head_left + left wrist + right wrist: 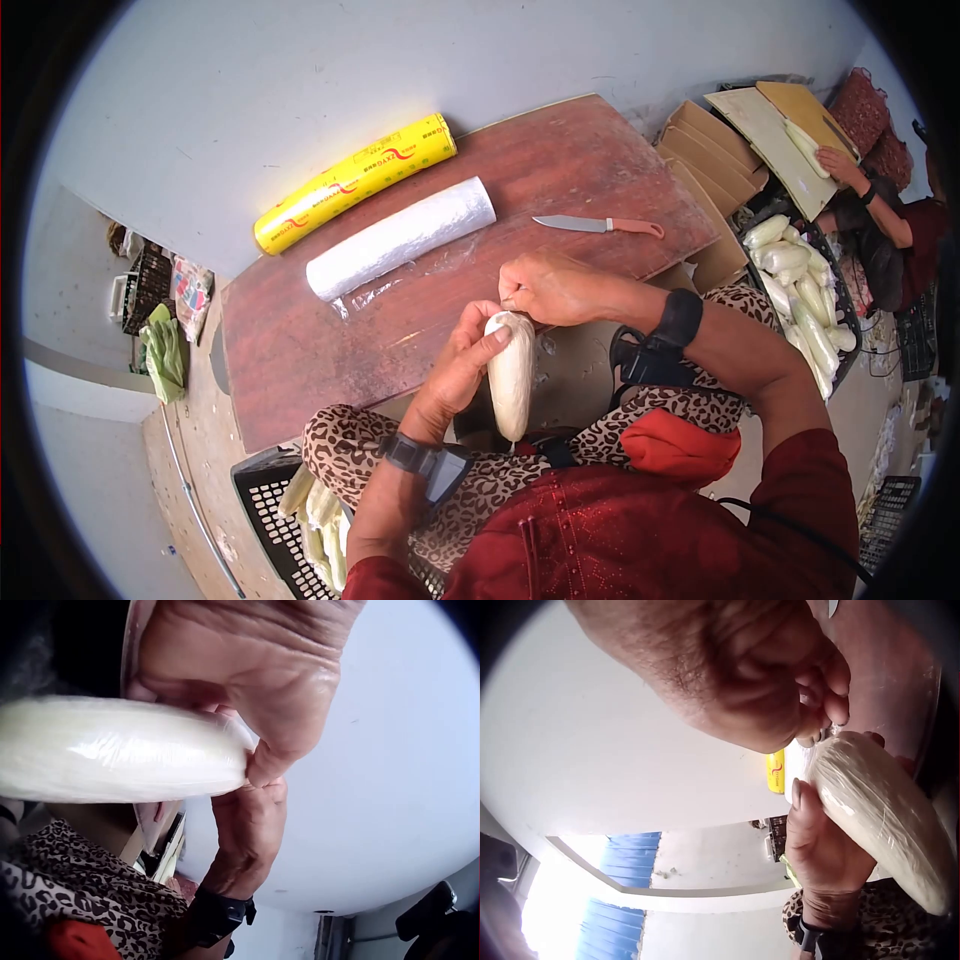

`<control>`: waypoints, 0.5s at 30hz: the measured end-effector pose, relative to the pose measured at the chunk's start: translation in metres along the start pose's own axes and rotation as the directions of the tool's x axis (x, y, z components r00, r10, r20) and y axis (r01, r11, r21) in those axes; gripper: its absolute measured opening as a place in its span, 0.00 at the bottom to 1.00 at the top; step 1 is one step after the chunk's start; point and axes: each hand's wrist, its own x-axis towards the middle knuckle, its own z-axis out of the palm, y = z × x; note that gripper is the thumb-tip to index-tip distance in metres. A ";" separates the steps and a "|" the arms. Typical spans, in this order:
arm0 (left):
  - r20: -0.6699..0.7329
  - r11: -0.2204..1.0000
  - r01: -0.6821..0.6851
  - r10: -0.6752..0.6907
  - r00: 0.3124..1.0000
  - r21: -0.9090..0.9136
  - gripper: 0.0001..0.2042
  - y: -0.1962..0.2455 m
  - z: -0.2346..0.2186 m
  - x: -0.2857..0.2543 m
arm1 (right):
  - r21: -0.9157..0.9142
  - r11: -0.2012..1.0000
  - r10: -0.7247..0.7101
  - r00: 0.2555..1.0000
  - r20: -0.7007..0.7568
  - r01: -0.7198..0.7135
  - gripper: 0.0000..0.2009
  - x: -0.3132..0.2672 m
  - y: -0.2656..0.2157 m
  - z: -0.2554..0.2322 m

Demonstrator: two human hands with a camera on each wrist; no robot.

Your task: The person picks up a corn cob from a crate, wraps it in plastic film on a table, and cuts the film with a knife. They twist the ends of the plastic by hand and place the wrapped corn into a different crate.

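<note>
A pale, long vegetable (511, 385) wrapped in clear film hangs over the lap at the table's near edge. My left hand (458, 362) grips its upper end, thumb on the near side. My right hand (552, 288) pinches the gathered film at that same end, as the right wrist view shows, its fingers (838, 705) curled in close to the tip. In the left wrist view the film on the vegetable (120, 754) looks shiny and tight.
On the red-brown table (420, 320) lie a white film roll (400, 238), a yellow roll (355, 182) and a knife (598, 225). Crates of pale vegetables stand at lower left (262, 520) and right (848, 300). Another person's hand (843, 168) touches a vegetable at far right.
</note>
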 end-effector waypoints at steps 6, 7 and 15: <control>-0.043 0.992 0.074 -0.079 0.996 -0.103 0.11 0.005 0.008 0.001 | 0.024 1.000 -0.020 1.000 -0.003 0.020 0.06 0.002 0.008 0.009; -0.046 0.991 0.085 -0.090 0.995 -0.100 0.10 0.005 0.007 0.002 | 0.034 0.999 -0.006 1.000 0.017 0.005 0.05 0.003 0.007 0.010; -0.315 0.973 0.227 -0.230 0.921 -0.048 0.10 -0.015 0.008 0.002 | 0.050 0.987 -0.150 0.986 -0.073 0.154 0.02 0.008 0.020 0.029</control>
